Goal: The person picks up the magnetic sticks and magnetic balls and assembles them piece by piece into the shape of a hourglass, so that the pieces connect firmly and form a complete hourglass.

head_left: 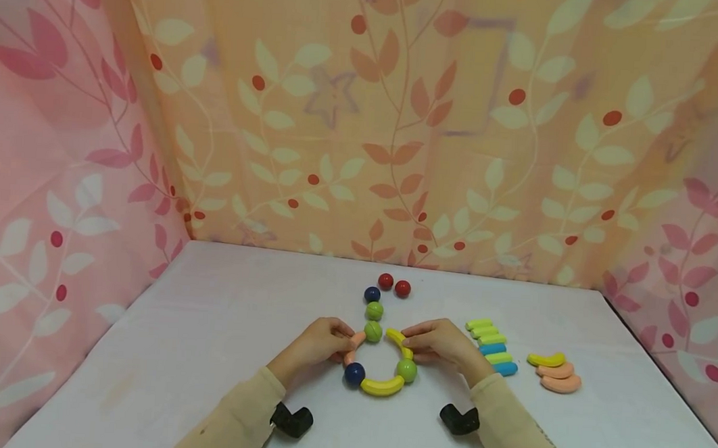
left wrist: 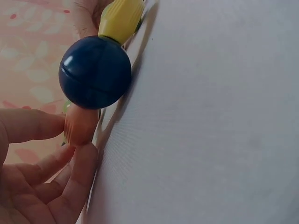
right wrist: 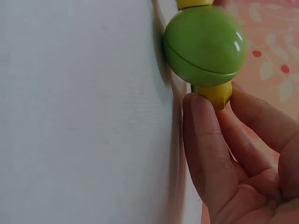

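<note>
Pinching a curved, ribbed, salmon-pink piece (head_left: pixel 360 337) between thumb and fingertips, a person's left hand (head_left: pixel 321 340) rests low over the white worktop (head_left: pixel 208 304); opposite, the right hand (head_left: pixel 444 343) likewise pinches a curved yellow piece (head_left: pixel 396 337). Each piece lies on its hand's inner side. The salmon-pink piece meets a glossy dark-blue ball (head_left: pixel 354 375) at its near end; the yellow meets a glossy green ball (head_left: pixel 407 370). From here, both curved pieces seem light, stiff, sturdy and slightly slippery, best held midway by their sides.
</note>
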The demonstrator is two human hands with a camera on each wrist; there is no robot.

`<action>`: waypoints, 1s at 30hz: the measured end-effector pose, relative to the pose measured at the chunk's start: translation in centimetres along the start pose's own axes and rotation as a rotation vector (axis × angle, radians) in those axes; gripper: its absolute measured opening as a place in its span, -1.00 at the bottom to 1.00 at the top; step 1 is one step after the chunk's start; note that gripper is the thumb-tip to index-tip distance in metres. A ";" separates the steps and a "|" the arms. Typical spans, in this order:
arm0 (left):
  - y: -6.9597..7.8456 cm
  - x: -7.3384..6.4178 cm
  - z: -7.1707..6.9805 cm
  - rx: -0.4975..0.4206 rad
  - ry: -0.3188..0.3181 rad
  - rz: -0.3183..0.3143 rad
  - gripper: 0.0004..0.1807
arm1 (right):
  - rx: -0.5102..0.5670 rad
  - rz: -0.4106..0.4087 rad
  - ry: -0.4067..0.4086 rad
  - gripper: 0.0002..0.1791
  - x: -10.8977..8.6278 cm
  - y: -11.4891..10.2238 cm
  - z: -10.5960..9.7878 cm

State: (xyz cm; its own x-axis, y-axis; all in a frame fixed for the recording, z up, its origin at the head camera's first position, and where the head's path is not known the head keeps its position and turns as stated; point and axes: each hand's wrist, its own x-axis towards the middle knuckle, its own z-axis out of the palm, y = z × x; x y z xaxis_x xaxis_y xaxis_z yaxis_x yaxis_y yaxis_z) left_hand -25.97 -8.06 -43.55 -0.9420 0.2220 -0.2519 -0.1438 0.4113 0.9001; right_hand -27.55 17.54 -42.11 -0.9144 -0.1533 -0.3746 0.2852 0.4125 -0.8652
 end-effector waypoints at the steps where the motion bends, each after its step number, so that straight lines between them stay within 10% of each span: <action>1: 0.0 0.0 0.0 0.001 -0.003 0.005 -0.67 | 0.000 0.001 0.002 -0.70 -0.1 0.0 0.1; 30: 0.5 2.2 0.1 -0.098 -0.094 -0.045 -0.65 | 0.021 0.012 0.038 -0.65 -1.2 0.3 -0.6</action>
State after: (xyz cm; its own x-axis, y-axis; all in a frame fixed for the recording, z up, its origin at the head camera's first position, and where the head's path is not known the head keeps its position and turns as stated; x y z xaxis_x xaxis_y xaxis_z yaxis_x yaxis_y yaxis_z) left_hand -28.10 -7.28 -43.65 -0.9022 0.2887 -0.3203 -0.2182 0.3352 0.9166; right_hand -26.54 18.42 -41.69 -0.9210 -0.1143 -0.3723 0.3017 0.3952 -0.8676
